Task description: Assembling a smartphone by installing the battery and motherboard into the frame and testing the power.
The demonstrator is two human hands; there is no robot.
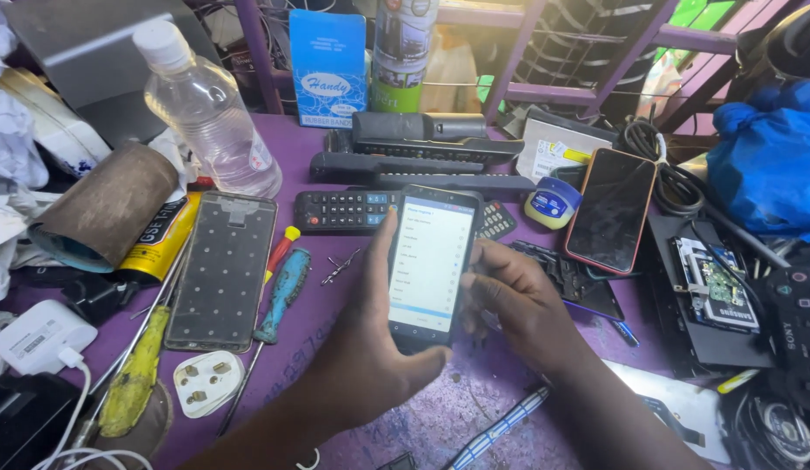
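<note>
Hands meet at the lit phone (429, 265), which stands tall above the purple table (475, 409), with the left hand (370, 348) wrapped around its bottom and the right hand (509, 300) curled against its right edge.

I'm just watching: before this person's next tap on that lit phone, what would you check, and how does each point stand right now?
1. Phone held firmly: ok, left hand wraps its lower edge.
2. Screen lit and showing a list: ok.
3. Right hand at the phone's side: ok, touching its edge.
4. Which list row is chosen: cannot tell, too small.
5. Screwdrivers out of the hands' way: ok, lying apart to the left.
6. Second phone clear: ok, dark, lying to the right.
</note>
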